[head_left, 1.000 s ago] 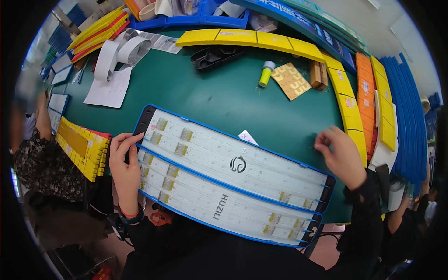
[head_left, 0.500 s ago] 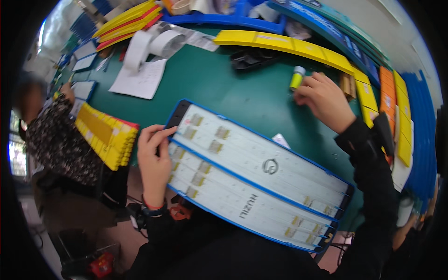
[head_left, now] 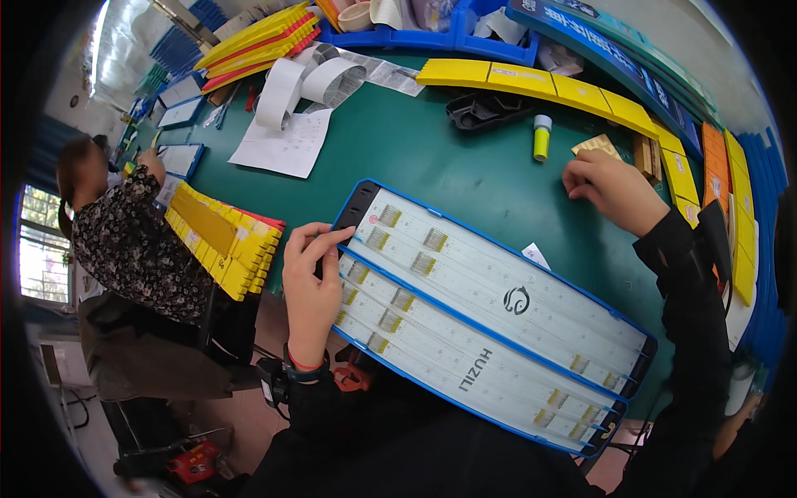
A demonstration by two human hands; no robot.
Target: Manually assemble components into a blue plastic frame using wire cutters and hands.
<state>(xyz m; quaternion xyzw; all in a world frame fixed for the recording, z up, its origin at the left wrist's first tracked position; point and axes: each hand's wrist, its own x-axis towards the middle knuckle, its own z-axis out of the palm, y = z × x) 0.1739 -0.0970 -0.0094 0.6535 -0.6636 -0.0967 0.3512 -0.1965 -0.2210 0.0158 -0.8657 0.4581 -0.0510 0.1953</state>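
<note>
In the head view, we are steadying one open case (head_left: 498,309) over the near edge of the table (head_left: 465,183), left hand (head_left: 314,286) gripping its left end, right hand (head_left: 614,187) hovering near one gold card (head_left: 598,147) and one yellow tube (head_left: 541,139), curled narrow; whether it is holding anything, we cannot tell. We are counting about sixteen bristly clusters (head_left: 435,240) already set toward the case's ends; what is left is not showing.

Far side of my table (head_left: 415,149): black plastic piece (head_left: 481,112), long yellow strip (head_left: 531,81), blue bin (head_left: 398,39) at the back. To my left: curled white paper (head_left: 280,93), written sheet (head_left: 278,149), co-worker (head_left: 137,228) in dark patterned top.
</note>
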